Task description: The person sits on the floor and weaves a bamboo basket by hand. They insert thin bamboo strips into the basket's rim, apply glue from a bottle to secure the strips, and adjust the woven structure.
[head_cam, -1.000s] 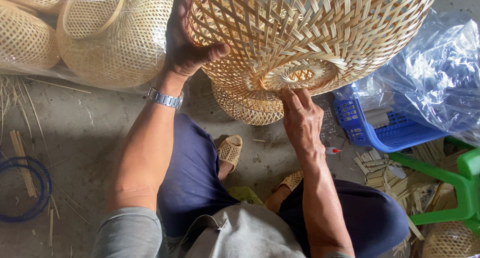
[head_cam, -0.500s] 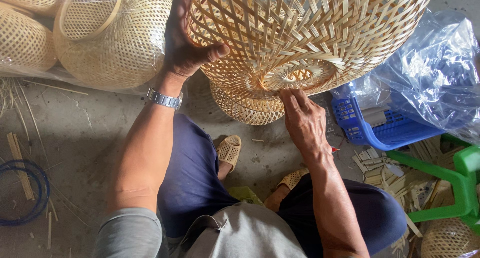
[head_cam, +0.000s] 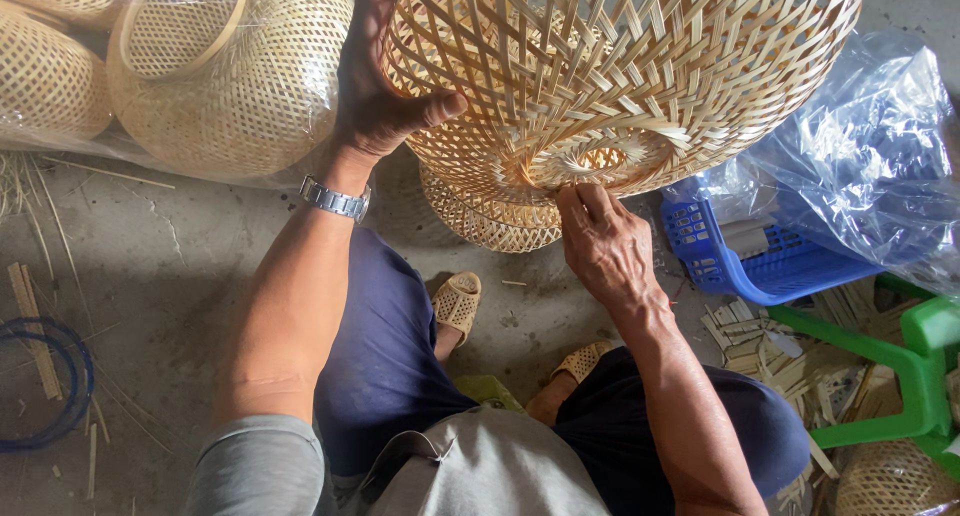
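A: State of the piece?

B: The open-weave bamboo basket (head_cam: 620,86) is held up in front of me, above my knees; pale flat strips cross diagonally, leaving diamond gaps; a small round woven ring sits at its lower middle, facing me; a second, tighter-woven basket (head_cam: 490,216) lies just beneath it on the floor.

A: And your hands?

B: My left hand (head_cam: 385,96) cups the basket's left wall, fingers spread round the curve, thumb pressed flat on the weave; wristwatch (head_cam: 335,198) on that wrist; my right hand (head_cam: 600,241) has its fingers bunched and closed at the rim of the ring, pinching a strip end as far as I can tell.

A: Packaging nearby?

B: A clear plastic bag (head_cam: 200,76) at upper left holds finished woven baskets, three visible; a second crumpled clear plastic sheet (head_cam: 870,166) lies at right, over a blue plastic crate (head_cam: 740,261).

A: Other counts?

B: One green plastic stool (head_cam: 900,376); two woven sandals (head_cam: 458,301) on my feet; a coil of blue hose (head_cam: 60,396) on the concrete floor (head_cam: 160,266); loose bamboo offcuts (head_cam: 760,341), uncounted.
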